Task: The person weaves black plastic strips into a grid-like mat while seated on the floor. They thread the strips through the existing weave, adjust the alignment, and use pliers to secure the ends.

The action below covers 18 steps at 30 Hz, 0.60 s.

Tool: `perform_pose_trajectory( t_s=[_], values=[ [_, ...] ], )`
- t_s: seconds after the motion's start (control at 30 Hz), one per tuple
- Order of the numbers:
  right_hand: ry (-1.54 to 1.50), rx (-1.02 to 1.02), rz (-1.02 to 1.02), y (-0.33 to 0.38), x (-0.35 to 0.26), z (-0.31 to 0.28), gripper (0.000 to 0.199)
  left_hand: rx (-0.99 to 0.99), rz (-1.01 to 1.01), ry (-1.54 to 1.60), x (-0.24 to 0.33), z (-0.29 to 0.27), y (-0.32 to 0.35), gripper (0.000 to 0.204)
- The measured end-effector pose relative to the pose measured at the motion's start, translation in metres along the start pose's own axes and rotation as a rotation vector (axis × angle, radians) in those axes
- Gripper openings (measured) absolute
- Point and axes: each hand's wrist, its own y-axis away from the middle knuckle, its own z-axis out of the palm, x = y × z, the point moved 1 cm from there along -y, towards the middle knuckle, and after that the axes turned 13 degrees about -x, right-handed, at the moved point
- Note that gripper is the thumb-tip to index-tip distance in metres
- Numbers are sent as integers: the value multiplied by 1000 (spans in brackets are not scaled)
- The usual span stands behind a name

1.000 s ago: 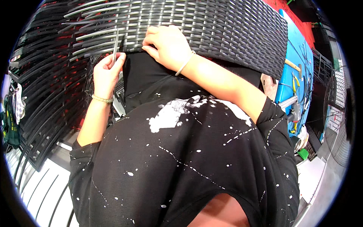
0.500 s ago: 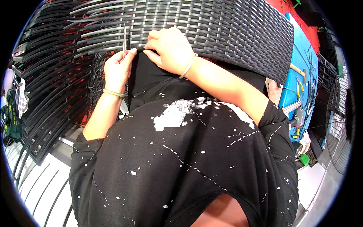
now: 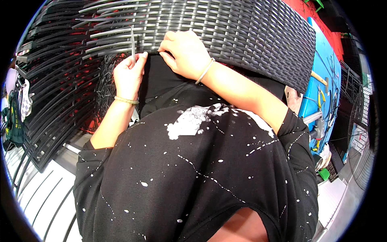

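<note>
A workshop floor with a blue bench (image 3: 322, 86) at right and one dark woven panel (image 3: 225, 36) filling the top.

One panel, one loose grey strand (image 3: 132, 42), two hands. The strand stands near upright, its long axis running up and down, its top end against the weave and its lower end pinched in the closed left hand (image 3: 128, 76), just under the panel's lower edge. The right hand (image 3: 186, 54) lies curled on that same edge just beside the left, fingers pressed to the weave; whether it grips anything I cannot tell. Unwoven strips (image 3: 48, 92) fan out at left. Hand tools (image 3: 322, 94) lie on the bench. The person's black paint-flecked shirt (image 3: 201, 173) covers the lower view and hides what is below the panel.
</note>
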Motion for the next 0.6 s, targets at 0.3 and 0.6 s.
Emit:
perform_pose_trajectory(
  t_s=[0.3, 0.6],
  values=[
    [-7, -9, -6, -1, 2, 1, 8, -32, 33, -68, 1, 0, -8, 21],
    [-276, -10, -13, 4, 7, -10, 35, 3, 188, -108, -12, -19, -14, 15]
  ],
)
